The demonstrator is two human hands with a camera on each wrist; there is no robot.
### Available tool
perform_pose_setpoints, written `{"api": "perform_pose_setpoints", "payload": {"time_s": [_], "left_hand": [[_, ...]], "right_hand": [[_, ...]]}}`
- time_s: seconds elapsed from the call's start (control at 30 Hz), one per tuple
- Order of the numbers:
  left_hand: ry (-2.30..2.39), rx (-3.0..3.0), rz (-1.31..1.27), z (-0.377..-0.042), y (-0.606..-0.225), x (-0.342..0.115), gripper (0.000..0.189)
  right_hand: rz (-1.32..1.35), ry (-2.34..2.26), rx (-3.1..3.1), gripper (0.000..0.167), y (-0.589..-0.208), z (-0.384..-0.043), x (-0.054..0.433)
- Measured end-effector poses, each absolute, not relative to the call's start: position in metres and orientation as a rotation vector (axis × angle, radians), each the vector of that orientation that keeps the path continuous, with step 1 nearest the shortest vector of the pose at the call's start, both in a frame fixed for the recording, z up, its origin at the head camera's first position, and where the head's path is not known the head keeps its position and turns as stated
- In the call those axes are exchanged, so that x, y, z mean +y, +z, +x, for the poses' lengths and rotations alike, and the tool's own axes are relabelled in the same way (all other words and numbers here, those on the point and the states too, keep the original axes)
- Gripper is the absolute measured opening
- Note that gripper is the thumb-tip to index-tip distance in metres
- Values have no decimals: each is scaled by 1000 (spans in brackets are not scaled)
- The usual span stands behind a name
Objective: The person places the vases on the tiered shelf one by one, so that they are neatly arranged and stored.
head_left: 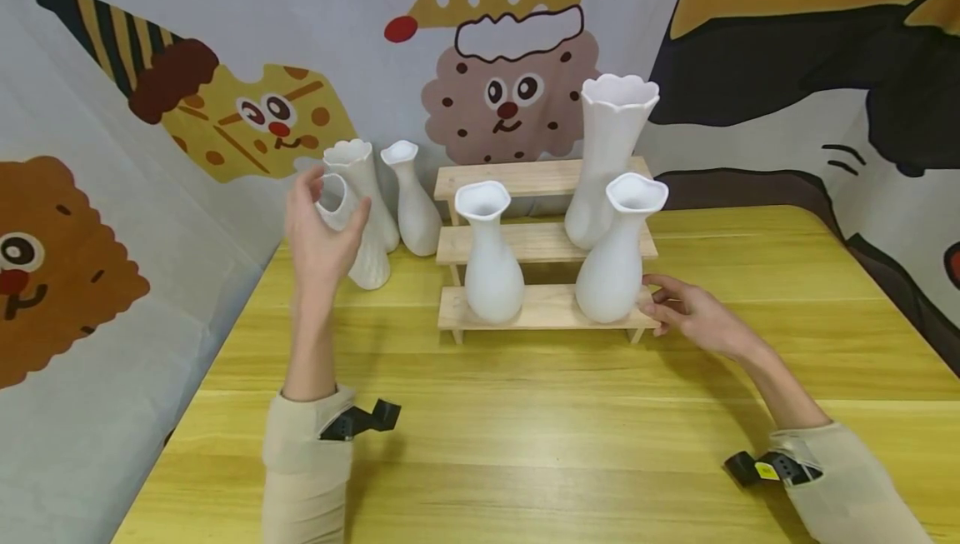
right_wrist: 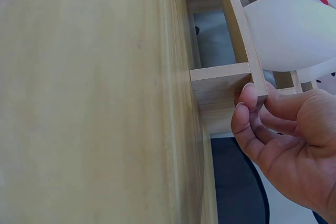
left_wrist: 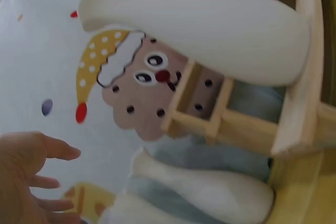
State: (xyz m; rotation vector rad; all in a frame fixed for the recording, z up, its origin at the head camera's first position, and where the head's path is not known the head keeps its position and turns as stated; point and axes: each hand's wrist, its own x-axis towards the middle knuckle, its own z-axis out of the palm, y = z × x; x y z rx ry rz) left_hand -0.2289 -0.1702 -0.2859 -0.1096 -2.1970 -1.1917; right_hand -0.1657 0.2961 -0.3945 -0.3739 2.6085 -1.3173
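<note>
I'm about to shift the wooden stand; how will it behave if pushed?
The wooden stand is probably stiff, given its plank shelves. Standing on legs, it likely slides rather than rolls. Its three vases, tall and unrailed, may wobble or tip.

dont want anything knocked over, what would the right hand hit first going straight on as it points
The right hand pinches the right end of the stand's bottom step; past that grip, it would probably meet the white vase at that end first, though depth is hard to judge.

The pale three-tier wooden stand [head_left: 550,308] is upright; leftward stands a white vase [head_left: 371,265], apparently ribbed.
</note>
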Motion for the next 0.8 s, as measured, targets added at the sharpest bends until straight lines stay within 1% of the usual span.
{"api": "perform_pose_setpoints", "payload": {"time_s": [0.23, 0.47, 0.8], "left_hand": [[-1166, -2194, -17, -238, -303, -187, 64], [-1224, -2251, 78, -243, -315, -197, 73], [-1290, -2312, 137, -260, -336, -208, 83]], "right_hand": [[-378, -1324, 2606, 57, -396, -166, 296], [-369, -1315, 2613, 56, -397, -167, 297], [-368, -1324, 2605, 56, -396, -168, 297]]}}
